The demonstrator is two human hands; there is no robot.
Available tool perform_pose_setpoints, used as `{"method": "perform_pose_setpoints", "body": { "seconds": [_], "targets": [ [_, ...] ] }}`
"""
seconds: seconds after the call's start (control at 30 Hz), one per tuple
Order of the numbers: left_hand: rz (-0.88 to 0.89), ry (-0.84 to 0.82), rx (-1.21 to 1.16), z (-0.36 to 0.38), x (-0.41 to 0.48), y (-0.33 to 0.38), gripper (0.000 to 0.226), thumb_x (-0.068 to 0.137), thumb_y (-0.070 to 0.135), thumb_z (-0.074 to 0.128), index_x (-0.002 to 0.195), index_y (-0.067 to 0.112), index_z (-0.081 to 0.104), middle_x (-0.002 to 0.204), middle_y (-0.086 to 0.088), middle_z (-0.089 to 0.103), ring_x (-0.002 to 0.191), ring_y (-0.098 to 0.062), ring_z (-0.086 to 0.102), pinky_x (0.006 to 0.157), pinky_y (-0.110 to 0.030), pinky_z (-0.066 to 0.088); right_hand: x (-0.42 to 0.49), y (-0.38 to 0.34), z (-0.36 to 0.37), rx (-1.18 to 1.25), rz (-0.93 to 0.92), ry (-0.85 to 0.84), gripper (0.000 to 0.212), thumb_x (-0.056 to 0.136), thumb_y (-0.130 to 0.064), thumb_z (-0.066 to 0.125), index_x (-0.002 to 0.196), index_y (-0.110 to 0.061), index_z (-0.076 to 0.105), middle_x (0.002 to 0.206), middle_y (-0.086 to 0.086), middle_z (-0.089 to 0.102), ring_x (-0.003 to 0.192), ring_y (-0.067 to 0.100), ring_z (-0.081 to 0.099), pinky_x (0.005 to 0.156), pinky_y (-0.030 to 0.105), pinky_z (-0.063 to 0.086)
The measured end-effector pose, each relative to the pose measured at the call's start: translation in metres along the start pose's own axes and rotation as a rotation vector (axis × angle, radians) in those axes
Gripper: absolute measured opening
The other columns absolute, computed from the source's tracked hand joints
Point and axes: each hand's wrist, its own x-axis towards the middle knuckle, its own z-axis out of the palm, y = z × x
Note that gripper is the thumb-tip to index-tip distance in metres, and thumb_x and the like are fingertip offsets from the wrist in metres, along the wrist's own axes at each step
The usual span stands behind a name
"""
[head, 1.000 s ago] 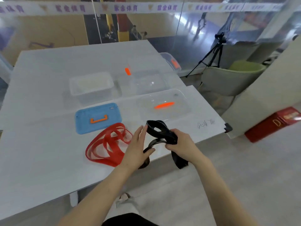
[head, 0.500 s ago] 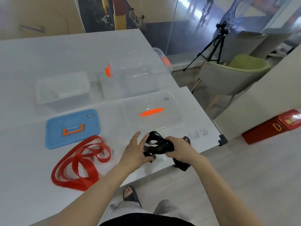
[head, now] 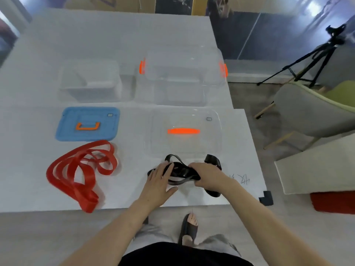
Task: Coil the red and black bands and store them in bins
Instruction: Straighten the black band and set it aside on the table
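Right hand [head: 208, 176] is gripping the black band [head: 179, 170] above the table [head: 124, 189]; left hand [head: 159, 182], fingers straight, is pressing it. Red band [head: 87, 198] is lying leftward.

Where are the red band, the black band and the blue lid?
red band [head: 88, 200], head view, its lower folded end.
black band [head: 182, 170], head view, its bunched middle.
blue lid [head: 65, 129], head view, flat part left of its handle.

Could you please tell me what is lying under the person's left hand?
The left hand presses flat on part of the black band, which lies on the white table. How the band folds beneath the palm is hidden.
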Motion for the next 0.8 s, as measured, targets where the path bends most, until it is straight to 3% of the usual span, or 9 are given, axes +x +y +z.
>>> {"method": "perform_pose_setpoints", "body": {
  "seconds": [0.1,0.2,0.4,0.53,0.67,0.8],
  "targets": [
    [-0.078,-0.118,0.047,0.024,0.002,0.016,0.08,0.105,0.05,0.046,0.165,0.026,-0.001,0.175,-0.005,0.001,0.162,-0.029,0.006,0.129,-0.049,0.018,0.01,0.031,0.008,-0.111,-0.025,-0.014,0.037,0.082,-0.016,0.064,0.117,-0.023,0.058,0.101,0.0,0.07,0.097,0.026,0.067,0.078,0.046,0.057],
    [-0.134,-0.16,0.076,0.035,0.007,0.024,0.073,0.109,0.046,0.041,0.166,0.024,0.001,0.175,-0.007,0.002,0.162,-0.03,0.005,0.13,-0.049,0.015,0.017,0.052,0.02,-0.187,-0.039,0.018,0.041,0.081,-0.015,0.066,0.12,-0.022,0.058,0.104,0.0,0.071,0.099,0.029,0.068,0.08,0.043,0.055],
    [-0.197,-0.203,0.145,0.048,0.012,0.028,0.069,0.108,0.047,0.036,0.166,0.024,0.007,0.175,-0.008,0.009,0.161,-0.031,0.012,0.127,-0.05,0.017,0.025,0.073,0.059,-0.193,-0.035,0.083,0.071,0.084,-0.024,0.071,0.149,-0.018,0.044,0.142,0.004,0.057,0.134,0.029,0.054,0.113,0.043,0.038],
    [-0.216,-0.16,0.144,0.05,0.011,0.03,0.078,0.096,0.058,0.015,0.165,0.023,0.016,0.172,-0.015,0.019,0.158,-0.037,0.02,0.126,-0.053,0.021,0.022,0.074,0.067,-0.159,-0.07,0.123,0.086,0.085,-0.035,0.076,0.156,-0.013,0.034,0.153,0.007,0.046,0.146,0.029,0.042,0.126,0.044,0.026],
    [-0.234,-0.168,0.155,0.047,0.008,0.034,0.067,0.108,0.048,0.033,0.166,0.026,0.009,0.173,-0.014,0.011,0.161,-0.033,0.01,0.13,-0.048,0.013,0.02,0.074,0.068,-0.155,-0.115,0.145,0.097,0.084,-0.055,0.074,0.159,-0.011,0.03,0.159,0.007,0.04,0.152,0.03,0.034,0.128,0.045,0.024],
    [-0.213,-0.134,0.118,0.044,0.007,0.037,0.065,0.108,0.042,0.04,0.165,0.022,0.015,0.172,-0.014,0.016,0.16,-0.033,0.014,0.129,-0.047,0.016,0.018,0.07,0.063,-0.155,-0.141,0.11,0.1,0.087,-0.06,0.068,0.163,-0.013,0.025,0.168,0.007,0.028,0.159,0.029,0.021,0.13,0.046,0.017]
  ]
}}
